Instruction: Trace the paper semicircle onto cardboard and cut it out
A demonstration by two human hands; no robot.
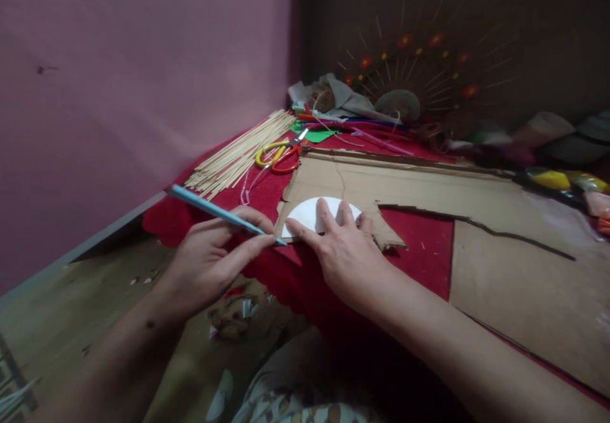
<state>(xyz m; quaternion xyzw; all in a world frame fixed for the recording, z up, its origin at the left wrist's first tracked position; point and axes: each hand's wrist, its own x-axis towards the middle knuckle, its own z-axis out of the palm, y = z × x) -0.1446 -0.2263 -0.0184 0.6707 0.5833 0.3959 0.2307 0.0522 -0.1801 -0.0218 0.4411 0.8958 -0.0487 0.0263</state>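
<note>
My left hand [214, 258] pinches a light blue pencil [210, 207], its tip down by the left corner of a white half-round paper [305, 213]. That paper lies on a torn-edged piece of brown cardboard [324, 172], near the front edge of the table. Pressing the paper flat, my right hand [345, 248] has its fingers spread over it and covers part of its lower right side. Behind the paper, scissors [281, 156] with one yellow and one red handle loop rest against the cardboard's left edge.
A bundle of thin sticks [243, 153] lies beside the pink wall [119, 80]. A red cloth [424, 239] covers the table. Another cardboard sheet [519, 296] spreads at the right. A fan-shaped stick piece with red flowers [405, 42] stands at the back. Scraps [233, 315] litter the floor.
</note>
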